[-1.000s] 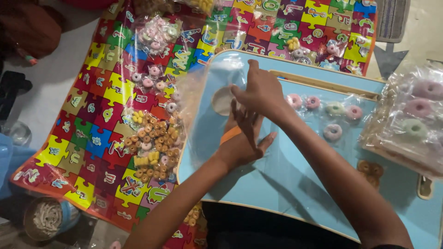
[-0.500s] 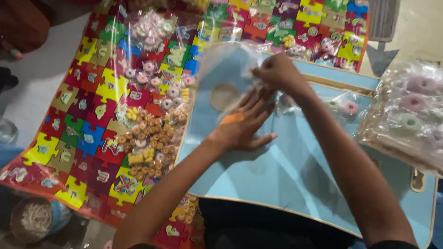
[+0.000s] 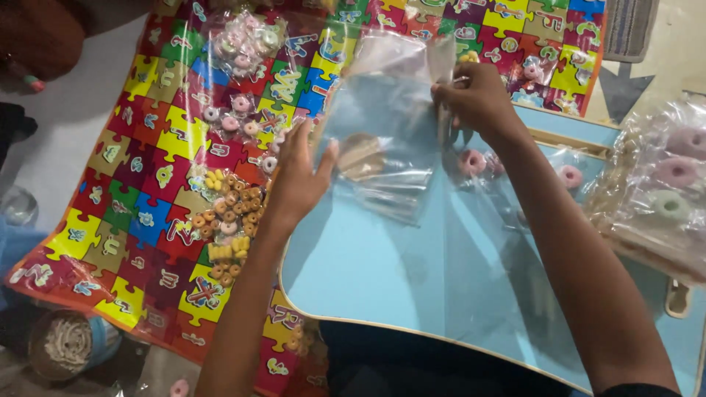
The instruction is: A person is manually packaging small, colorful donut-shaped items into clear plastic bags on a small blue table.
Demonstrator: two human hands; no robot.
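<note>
A moment ago both hands were low and close together over the blue surface (image 3: 368, 272), with the left hand resting flat by the right one. Now they have moved up and apart. The right hand (image 3: 478, 95) has lifted the clear plastic bag (image 3: 390, 125) by its top edge, and its fingers are pinched tight on that edge. The left hand (image 3: 298, 176) is open wide, fingers spread, with the thumb touching the bag's near side. It looks like the bag is being pulled up and held open, so the work seems to be in the middle of handling this one bag.

The bag hangs down from the right hand toward the left hand. Its long side runs from the pinched top, away from the person, down to the surface. The top end points away from the person. A round tan thing (image 3: 360, 156) shows through the plastic just beside the left thumb; I cannot tell what it is.

To the left of the left hand lies a bright puzzle mat (image 3: 140, 184) with small ring candies (image 3: 224, 213) on it. Under the right arm are pink rings (image 3: 472, 162) on the surface. Far to the right of the right arm sits a pile of filled bags (image 3: 662, 198).
</note>
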